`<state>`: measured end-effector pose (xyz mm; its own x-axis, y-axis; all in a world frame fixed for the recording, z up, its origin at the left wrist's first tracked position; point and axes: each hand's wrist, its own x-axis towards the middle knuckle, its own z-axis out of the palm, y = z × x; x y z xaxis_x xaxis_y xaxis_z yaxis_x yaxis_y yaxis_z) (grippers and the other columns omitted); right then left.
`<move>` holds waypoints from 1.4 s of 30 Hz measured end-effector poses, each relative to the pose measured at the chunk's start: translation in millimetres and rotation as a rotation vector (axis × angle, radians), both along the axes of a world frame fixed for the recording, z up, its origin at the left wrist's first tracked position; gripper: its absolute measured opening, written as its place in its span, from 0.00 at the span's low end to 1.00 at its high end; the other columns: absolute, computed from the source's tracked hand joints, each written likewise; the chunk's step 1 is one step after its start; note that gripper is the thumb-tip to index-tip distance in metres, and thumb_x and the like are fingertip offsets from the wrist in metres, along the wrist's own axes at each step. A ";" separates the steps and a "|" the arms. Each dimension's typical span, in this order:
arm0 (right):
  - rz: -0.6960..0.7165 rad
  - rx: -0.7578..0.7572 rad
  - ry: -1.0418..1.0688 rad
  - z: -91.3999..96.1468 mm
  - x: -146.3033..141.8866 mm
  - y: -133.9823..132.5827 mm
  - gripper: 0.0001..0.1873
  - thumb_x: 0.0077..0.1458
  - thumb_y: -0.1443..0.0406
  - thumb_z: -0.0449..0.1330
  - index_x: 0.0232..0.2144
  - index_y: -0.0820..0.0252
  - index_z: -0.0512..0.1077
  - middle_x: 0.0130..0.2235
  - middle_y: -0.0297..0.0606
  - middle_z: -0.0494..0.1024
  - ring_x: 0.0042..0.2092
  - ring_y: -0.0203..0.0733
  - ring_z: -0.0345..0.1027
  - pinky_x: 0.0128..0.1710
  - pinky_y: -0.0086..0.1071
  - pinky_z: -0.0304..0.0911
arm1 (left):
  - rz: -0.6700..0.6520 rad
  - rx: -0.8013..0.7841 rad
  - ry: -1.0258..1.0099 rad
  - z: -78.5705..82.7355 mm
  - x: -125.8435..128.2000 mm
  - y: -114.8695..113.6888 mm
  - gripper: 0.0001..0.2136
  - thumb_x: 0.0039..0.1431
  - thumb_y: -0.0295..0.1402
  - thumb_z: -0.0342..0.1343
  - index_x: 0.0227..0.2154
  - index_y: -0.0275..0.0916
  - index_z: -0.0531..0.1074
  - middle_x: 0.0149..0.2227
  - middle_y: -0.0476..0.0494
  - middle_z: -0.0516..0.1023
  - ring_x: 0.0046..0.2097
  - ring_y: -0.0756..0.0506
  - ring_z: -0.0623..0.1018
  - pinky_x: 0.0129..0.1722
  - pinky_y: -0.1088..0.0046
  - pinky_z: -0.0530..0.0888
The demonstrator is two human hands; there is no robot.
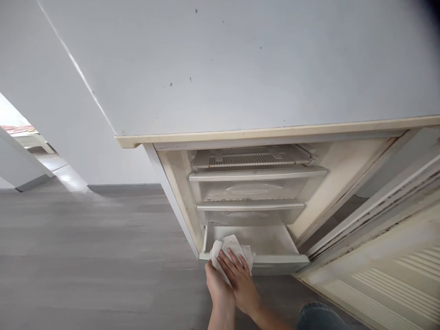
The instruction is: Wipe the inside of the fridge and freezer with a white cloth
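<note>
A crumpled white cloth (231, 250) lies on the front left rim of the pulled-out bottom drawer (275, 261) of an open freezer compartment. My right hand (240, 277) rests on the cloth with its fingers stretched flat and close together, pressing it down. My left hand (215, 284) sits just left of it and partly under it, at the cloth's lower edge by the drawer's front. Its fingers are hidden by the cloth and the right hand. The drawer looks empty inside.
Above the open drawer are two shut pale drawers (254, 185) and a slotted shelf (250, 158). The freezer door (385, 256) stands open at the right. A grey floor (85, 256) spreads to the left, with a white wall behind. My knee in jeans (318, 318) shows at the bottom.
</note>
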<state>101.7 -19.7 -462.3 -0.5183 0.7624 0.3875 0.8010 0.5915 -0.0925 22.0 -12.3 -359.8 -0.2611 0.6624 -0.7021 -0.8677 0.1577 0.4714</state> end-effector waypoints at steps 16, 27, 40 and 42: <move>-0.409 0.119 0.096 -31.2 135.6 -26.6 0.46 0.50 0.78 0.46 0.69 0.52 0.38 0.70 0.34 0.44 0.69 0.56 0.36 0.64 0.57 0.44 | -0.052 -0.196 0.035 10.2 -21.7 6.8 0.20 0.59 0.41 0.42 0.53 0.39 0.58 0.69 0.34 0.50 0.70 0.40 0.53 0.70 0.63 0.51; -0.775 -0.044 0.892 -86.7 102.6 -46.1 0.34 0.64 0.61 0.44 0.69 0.58 0.38 0.70 0.46 0.45 0.68 0.56 0.42 0.64 0.53 0.49 | -0.041 -0.176 0.022 9.9 -20.7 7.6 0.23 0.59 0.41 0.42 0.56 0.38 0.54 0.70 0.33 0.47 0.71 0.40 0.50 0.70 0.62 0.52; -0.760 -0.032 0.844 -89.5 112.1 -11.5 0.33 0.65 0.58 0.43 0.69 0.58 0.41 0.68 0.49 0.51 0.68 0.54 0.44 0.64 0.51 0.50 | -0.081 -0.100 0.051 -2.1 -18.2 26.9 0.23 0.59 0.43 0.42 0.55 0.38 0.56 0.69 0.32 0.50 0.70 0.40 0.52 0.70 0.62 0.52; -0.741 -0.014 0.815 -91.5 113.2 -1.7 0.33 0.65 0.58 0.43 0.69 0.58 0.42 0.68 0.49 0.51 0.68 0.54 0.45 0.64 0.51 0.50 | -0.082 -0.069 0.073 -3.8 -17.3 34.5 0.24 0.58 0.44 0.43 0.56 0.39 0.57 0.69 0.32 0.51 0.70 0.41 0.52 0.69 0.62 0.53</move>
